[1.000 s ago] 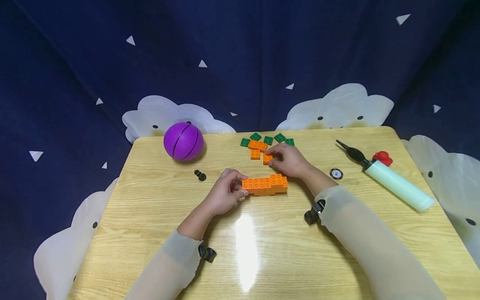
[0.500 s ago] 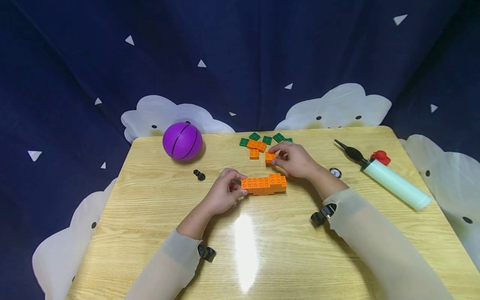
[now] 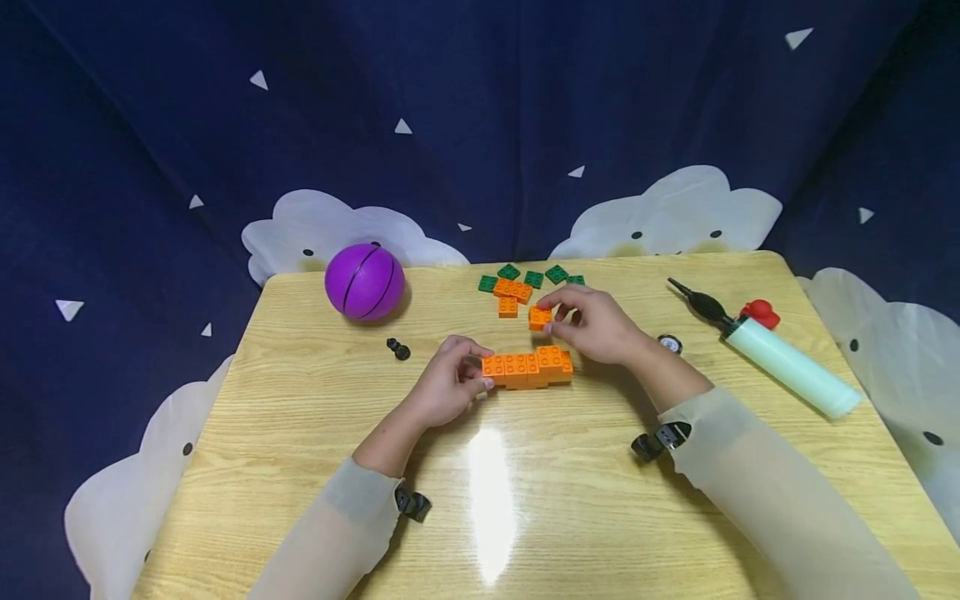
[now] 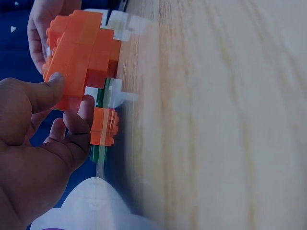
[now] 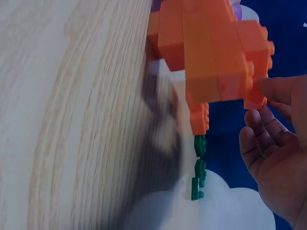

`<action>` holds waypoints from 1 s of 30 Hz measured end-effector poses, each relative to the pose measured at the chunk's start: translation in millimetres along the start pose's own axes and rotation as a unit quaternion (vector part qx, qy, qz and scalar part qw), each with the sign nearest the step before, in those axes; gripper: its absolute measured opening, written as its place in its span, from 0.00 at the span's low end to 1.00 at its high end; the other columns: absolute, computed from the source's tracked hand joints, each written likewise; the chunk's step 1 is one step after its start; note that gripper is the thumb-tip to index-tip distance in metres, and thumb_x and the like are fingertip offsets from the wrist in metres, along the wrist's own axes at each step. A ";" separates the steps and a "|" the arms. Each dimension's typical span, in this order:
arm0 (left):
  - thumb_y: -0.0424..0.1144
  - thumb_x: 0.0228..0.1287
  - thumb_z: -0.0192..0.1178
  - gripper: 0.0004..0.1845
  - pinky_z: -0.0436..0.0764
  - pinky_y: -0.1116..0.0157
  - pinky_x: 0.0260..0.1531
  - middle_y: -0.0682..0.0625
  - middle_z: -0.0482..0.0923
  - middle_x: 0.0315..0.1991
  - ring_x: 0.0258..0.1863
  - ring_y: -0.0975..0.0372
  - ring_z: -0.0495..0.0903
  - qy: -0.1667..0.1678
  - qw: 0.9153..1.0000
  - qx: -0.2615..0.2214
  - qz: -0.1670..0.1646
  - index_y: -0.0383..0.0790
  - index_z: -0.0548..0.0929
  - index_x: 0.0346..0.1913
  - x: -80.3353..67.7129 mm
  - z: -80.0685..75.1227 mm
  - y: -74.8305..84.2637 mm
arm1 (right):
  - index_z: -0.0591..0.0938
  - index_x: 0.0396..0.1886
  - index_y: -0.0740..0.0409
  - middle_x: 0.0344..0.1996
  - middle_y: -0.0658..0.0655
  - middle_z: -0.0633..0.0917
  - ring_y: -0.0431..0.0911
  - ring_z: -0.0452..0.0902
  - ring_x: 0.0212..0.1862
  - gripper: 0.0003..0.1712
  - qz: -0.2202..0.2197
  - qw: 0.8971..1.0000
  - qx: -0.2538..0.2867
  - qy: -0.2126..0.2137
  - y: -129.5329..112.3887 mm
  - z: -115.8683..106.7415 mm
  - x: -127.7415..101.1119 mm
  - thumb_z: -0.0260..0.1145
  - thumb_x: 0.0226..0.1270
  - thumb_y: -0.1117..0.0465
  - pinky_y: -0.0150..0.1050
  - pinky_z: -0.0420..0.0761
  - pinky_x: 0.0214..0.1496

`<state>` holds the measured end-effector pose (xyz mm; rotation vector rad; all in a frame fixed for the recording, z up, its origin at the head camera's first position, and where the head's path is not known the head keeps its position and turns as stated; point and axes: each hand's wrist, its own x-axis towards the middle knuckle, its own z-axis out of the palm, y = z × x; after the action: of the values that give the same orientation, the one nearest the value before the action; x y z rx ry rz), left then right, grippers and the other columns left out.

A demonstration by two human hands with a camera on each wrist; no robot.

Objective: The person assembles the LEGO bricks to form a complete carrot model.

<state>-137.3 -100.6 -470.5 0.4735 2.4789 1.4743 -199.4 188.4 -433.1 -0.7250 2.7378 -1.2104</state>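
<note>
Well inside table edges (image 3: 652,262), left hand (image 3: 448,383) grips orange assembly (image 3: 523,369); right hand (image 3: 596,327) pinches orange brick (image 3: 538,317).

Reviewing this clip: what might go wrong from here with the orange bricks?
The left hand grips the orange assembly only at one end, so pressure on its far end might tilt it or loosen a joint.
The right hand pinches a small orange brick at the fingertips; it may slip.
Dropped, it might knock the loose orange brick nearby.
</note>
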 end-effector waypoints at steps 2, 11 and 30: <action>0.30 0.68 0.69 0.16 0.83 0.65 0.36 0.44 0.70 0.56 0.40 0.58 0.81 0.000 1.000 0.002 -0.002 0.45 0.82 0.56 0.0 -0.2 -0.2 | 0.85 0.57 0.50 0.49 0.48 0.83 0.45 0.77 0.43 0.17 -0.004 1.000 0.004 -0.002 -5.0 0.1 -2.1 0.72 0.69 0.61 0.43 0.80 0.44; 0.31 0.68 0.69 0.16 0.83 0.64 0.36 0.44 0.71 0.55 0.40 0.59 0.81 0.003 1.000 0.008 -0.004 0.46 0.82 0.56 1.0 -0.1 -1.8 | 0.86 0.56 0.51 0.50 0.49 0.84 0.46 0.77 0.45 0.18 -0.025 1.000 0.009 -0.013 -21.0 3.6 -9.8 0.73 0.68 0.59 0.42 0.80 0.45; 0.31 0.67 0.70 0.17 0.83 0.62 0.38 0.45 0.70 0.56 0.41 0.58 0.81 0.006 1.000 0.011 -0.006 0.47 0.82 0.56 1.8 0.2 -1.5 | 0.84 0.61 0.53 0.53 0.49 0.84 0.47 0.78 0.50 0.23 -0.056 0.997 -0.008 -0.047 -35.4 12.8 -22.1 0.73 0.67 0.62 0.45 0.81 0.47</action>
<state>-139.1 -100.4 -472.0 0.4549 2.5051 1.4517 -162.8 168.8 -419.6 -0.9225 2.6663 -1.1436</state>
